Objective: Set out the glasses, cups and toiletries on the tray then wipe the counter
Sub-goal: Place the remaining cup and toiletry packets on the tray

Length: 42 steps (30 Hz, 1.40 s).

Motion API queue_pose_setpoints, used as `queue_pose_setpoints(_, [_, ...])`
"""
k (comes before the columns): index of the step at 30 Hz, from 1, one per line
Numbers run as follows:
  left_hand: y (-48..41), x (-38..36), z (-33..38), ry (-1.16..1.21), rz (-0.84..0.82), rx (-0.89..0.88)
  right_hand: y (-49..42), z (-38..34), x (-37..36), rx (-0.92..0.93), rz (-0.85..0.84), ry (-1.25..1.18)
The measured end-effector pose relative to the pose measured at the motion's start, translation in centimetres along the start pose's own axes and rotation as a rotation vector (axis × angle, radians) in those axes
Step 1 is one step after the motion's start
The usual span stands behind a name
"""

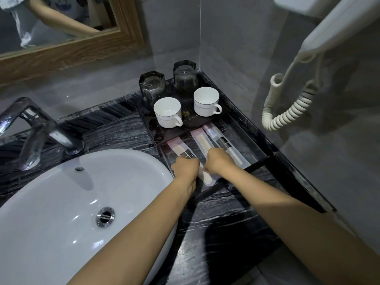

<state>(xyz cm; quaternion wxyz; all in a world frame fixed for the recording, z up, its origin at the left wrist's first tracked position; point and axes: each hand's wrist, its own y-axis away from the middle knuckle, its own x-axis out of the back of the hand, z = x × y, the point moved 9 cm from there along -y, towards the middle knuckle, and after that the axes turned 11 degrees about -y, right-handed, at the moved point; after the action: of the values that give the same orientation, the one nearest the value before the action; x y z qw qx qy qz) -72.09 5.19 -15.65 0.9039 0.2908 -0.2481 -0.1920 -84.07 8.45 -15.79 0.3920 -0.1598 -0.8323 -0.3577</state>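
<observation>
A dark tray (pixel 257 159) sits on the black marble counter (pixel 222 227) in the corner. Two upturned smoky glasses (pixel 152 87) (pixel 185 76) stand at its back. Two white cups (pixel 168 112) (pixel 206 101) stand in front of them. Wrapped toiletry packets lie side by side on the tray's front part: a comb packet on the left (pixel 178 150), a comb packet in the middle (pixel 200 141), a toothbrush packet on the right (pixel 223 144). My left hand (pixel 185 167) rests closed on the left packet. My right hand (pixel 218 163) is closed on the middle packet (pixel 206 177).
A white basin (pixel 72 202) fills the left, with a chrome tap (pixel 35 130) behind it. A wood-framed mirror (pixel 67 48) hangs above. A wall hairdryer with a coiled cord (pixel 287 112) hangs at the right over the counter's edge.
</observation>
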Motion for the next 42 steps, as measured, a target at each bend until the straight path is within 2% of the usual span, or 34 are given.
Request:
queue_pose_setpoints(11, [-0.5,-0.7,0.4,-0.306,0.007,-0.161,0.6,0.0,-0.8,0.003,-0.054,-0.056])
queue_pose_setpoints(13, [-0.5,-0.7,0.6,-0.403,0.006,-0.224,0.4,0.3,0.2,0.022,0.002,-0.076])
queue_pose_setpoints(16, [0.0,-1.5,0.8,-0.672,-0.025,-0.318,0.2,0.8,3.3,0.097,0.197,-0.010])
queue_pose_setpoints(19, [0.7,-2.6,0.1,-0.819,-0.081,-0.317,0.1,1.1,3.5,0.120,0.187,0.082])
queue_pose_setpoints(27, [1.3,-2.7,0.6,-0.807,-0.074,-0.318,-0.8,0.3,2.2,0.183,0.193,0.177])
queue_pose_setpoints(32, [1.8,-2.6,0.7,-0.862,-0.090,-0.347,-0.9,0.5,2.1,0.214,0.172,0.142])
queue_pose_setpoints(35, [2.9,-2.8,1.5,-0.910,-0.113,-0.531,0.4,1.0,3.2,0.246,0.156,-0.019])
queue_pose_setpoints(39, [6.1,-3.2,1.6,-1.014,-0.249,-0.852,6.6,2.4,8.0,0.337,0.358,-0.312])
queue_pose_setpoints(42, [6.9,-2.6,1.4,-1.101,-0.195,-0.948,11.3,4.8,9.0,0.299,0.448,-0.355])
